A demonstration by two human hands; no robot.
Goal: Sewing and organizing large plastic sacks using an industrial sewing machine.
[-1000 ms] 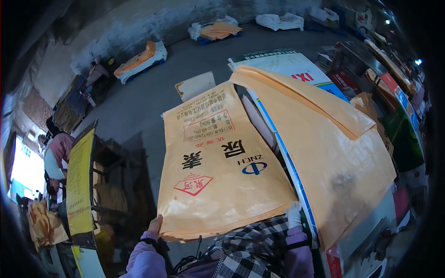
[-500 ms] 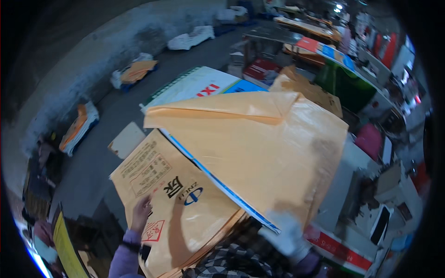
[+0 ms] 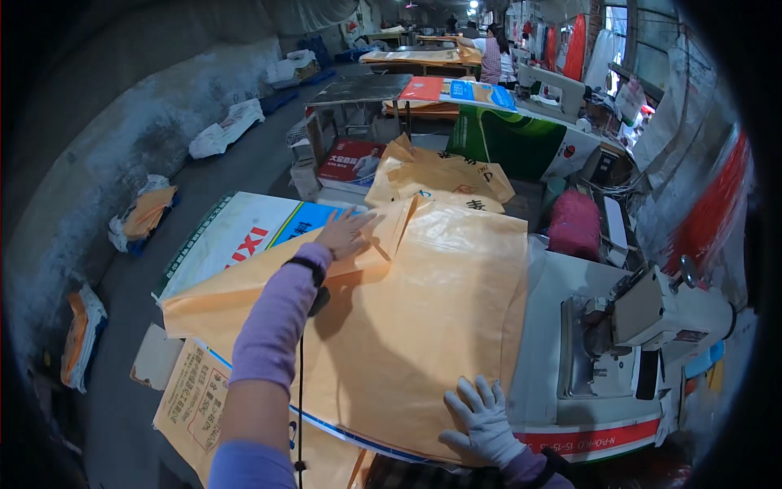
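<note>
A large tan woven bag [image 3: 432,318] lies spread across the table, its far left part folded over in a creased flap. My bare left hand [image 3: 344,235] reaches over to that fold and rests on it, fingers spread. My right hand [image 3: 481,424], in a white glove, lies flat with fingers apart on the bag's near right corner. A blue-and-white strip runs along the bag's near edge. Under it at the left shows a printed tan bag [image 3: 193,395]. A white bag with red and blue print [image 3: 244,232] sticks out beyond the fold.
A sewing machine [image 3: 668,314] stands on the table at the right, with a magenta bundle [image 3: 575,224] behind it. More printed tan bags [image 3: 440,175] lie past the far edge. Bag stacks [image 3: 85,338] line the floor at the left. A person [image 3: 493,57] stands far back.
My left hand has moved from the printed bag up and forward onto the fold. My right hand has settled on the bag's near corner. The view has turned rightward and levelled.
</note>
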